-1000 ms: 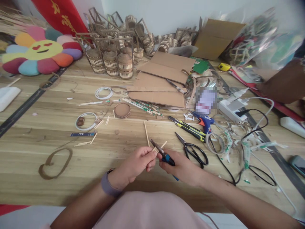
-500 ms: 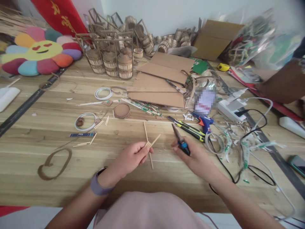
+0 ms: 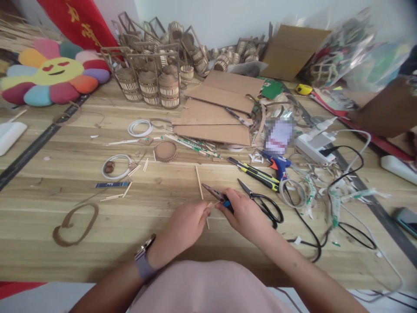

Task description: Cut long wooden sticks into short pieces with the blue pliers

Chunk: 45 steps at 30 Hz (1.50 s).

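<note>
My left hand (image 3: pixel 187 222) is closed, pinching short pale wooden sticks (image 3: pixel 211 205) whose ends poke out past the thumb. In my right hand (image 3: pixel 245 214) is a pair of needle-nose pliers (image 3: pixel 213 191) with blue and black handles. Its jaws point left, just above the sticks, and the right fingertips meet the held sticks. A longer thin wooden stick (image 3: pixel 198 180) lies beneath my left hand, partly covered by it. Black-handled scissors (image 3: pixel 265 204) rest on the table right beside my right hand.
Beyond the hands lie a yellow-black utility knife (image 3: pixel 257 174), a blue glue gun (image 3: pixel 278 165), a round brown woven-edged disc (image 3: pixel 166 151) and cardboard sheets (image 3: pixel 211 134). Cables and tape scraps (image 3: pixel 309 198) spread at right. Small lidded baskets (image 3: pixel 150 87) stand at the back.
My right hand with the pliers has moved left to meet the left hand, uncovering the scissors. My left hand has rotated over, hiding more of the sticks.
</note>
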Available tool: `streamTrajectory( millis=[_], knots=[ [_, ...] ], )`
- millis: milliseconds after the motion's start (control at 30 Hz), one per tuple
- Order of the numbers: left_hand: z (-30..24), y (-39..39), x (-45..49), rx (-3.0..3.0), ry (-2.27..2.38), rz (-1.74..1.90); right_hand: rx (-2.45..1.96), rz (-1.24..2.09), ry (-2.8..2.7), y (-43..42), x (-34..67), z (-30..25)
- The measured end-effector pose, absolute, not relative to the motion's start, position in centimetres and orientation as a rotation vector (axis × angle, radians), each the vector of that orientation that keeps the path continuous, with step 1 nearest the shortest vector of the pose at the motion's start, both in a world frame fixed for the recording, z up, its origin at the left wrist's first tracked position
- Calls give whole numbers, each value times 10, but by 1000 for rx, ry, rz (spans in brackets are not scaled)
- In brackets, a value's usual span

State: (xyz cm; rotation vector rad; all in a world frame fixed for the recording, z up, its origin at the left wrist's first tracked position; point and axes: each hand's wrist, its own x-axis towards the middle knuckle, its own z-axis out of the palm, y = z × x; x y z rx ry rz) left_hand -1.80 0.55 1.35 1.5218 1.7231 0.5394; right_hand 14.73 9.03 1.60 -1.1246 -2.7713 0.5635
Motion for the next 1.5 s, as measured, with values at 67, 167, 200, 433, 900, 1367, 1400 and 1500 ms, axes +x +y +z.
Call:
streamTrajectory(
  millis=[67,167,200,433,900,1367,1400,1500],
  knots=[
    [10,5,-16,1579,1768,506,-1153,550,-2755,89,147,14],
    [8,5,-14,1643,1831,445,-1183,479,-2765,86,143,10],
    [9,5,-13,1642,1850,443,-1201,454,-2767,85,141,9],
    [15,12,-14,1559,1940,444,-1294,416,-2712,85,127,7],
    [19,15,-26,724,1146,865,-819,1259,-2707,97,146,53],
    [12,15,-20,515,1127,949,-1180,1285,-2305,92,134,30],
    [11,15,-19,504,1123,978,-1167,1317,-2271,89,134,29],
    [8,16,-16,483,1076,1032,-1126,1387,-2217,80,133,25]
  ],
)
